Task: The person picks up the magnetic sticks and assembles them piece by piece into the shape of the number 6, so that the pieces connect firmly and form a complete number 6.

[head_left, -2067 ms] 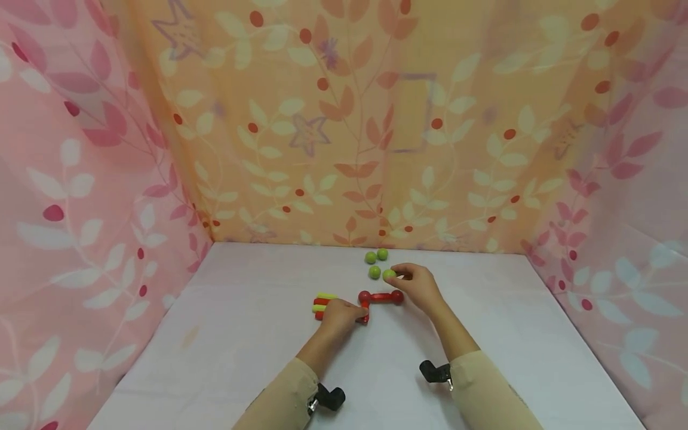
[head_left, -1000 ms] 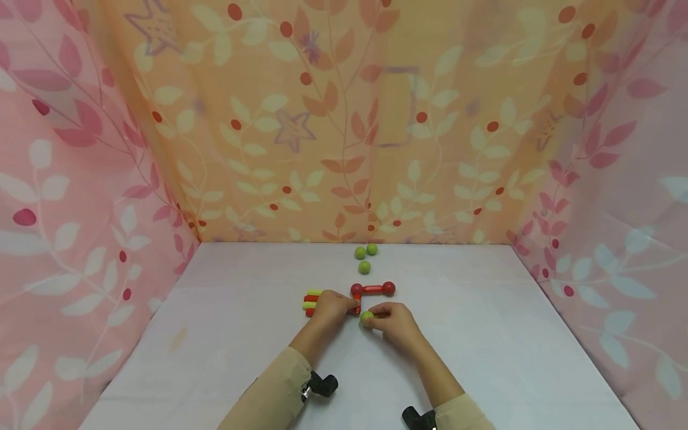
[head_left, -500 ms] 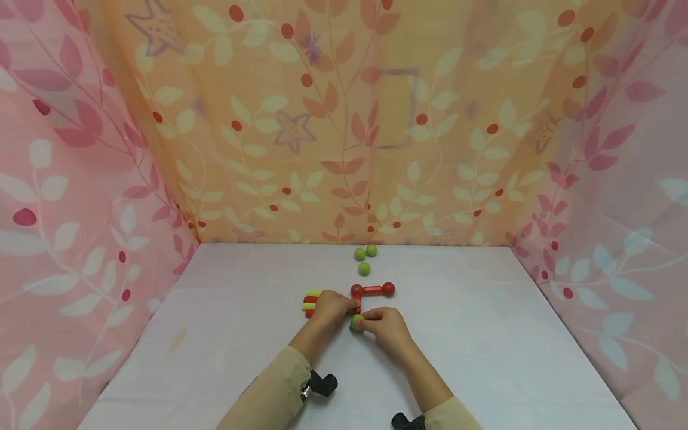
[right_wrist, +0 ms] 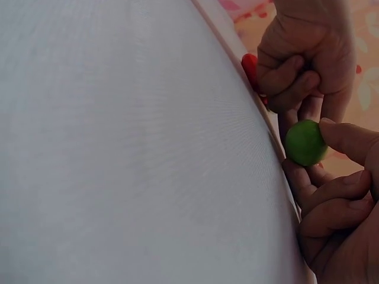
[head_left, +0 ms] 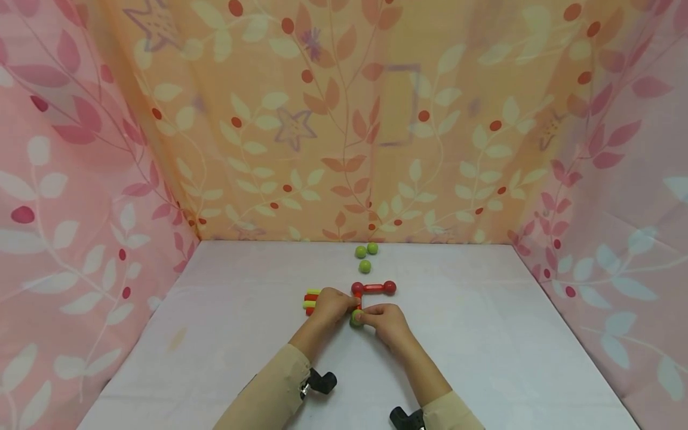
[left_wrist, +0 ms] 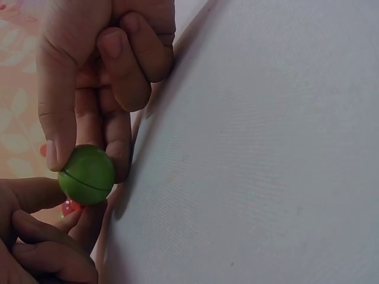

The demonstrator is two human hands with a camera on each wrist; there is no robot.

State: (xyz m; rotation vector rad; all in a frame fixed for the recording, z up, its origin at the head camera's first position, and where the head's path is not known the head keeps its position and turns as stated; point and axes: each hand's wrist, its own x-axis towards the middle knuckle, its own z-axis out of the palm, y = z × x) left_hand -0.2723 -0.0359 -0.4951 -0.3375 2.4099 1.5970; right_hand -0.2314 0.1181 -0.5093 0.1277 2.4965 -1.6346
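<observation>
My left hand (head_left: 332, 306) pinches a short red rod (head_left: 359, 297) that runs toward me from a red ball (head_left: 358, 288). A second red rod (head_left: 373, 288) joins that ball to another red ball (head_left: 389, 287) on the right. Between thumb and fingers, my right hand (head_left: 391, 322) holds a green ball (head_left: 355, 319) at the near end of the first rod. A dark seam line crosses the green ball (left_wrist: 87, 177) in the left wrist view. Fingertips of both hands meet around the ball (right_wrist: 305, 143) in the right wrist view, hiding the rod's end.
Several red and yellow-green rods (head_left: 310, 301) lie side by side, partly behind my left hand. Three green balls (head_left: 365, 266) sit toward the back of the white table (head_left: 258, 280). Patterned cloth walls (head_left: 322, 179) rise at the back and sides.
My right hand has brought a green ball from the group at the back to the red rod's near end. The left hand keeps its pinch on the rod. The head view has shifted slightly.
</observation>
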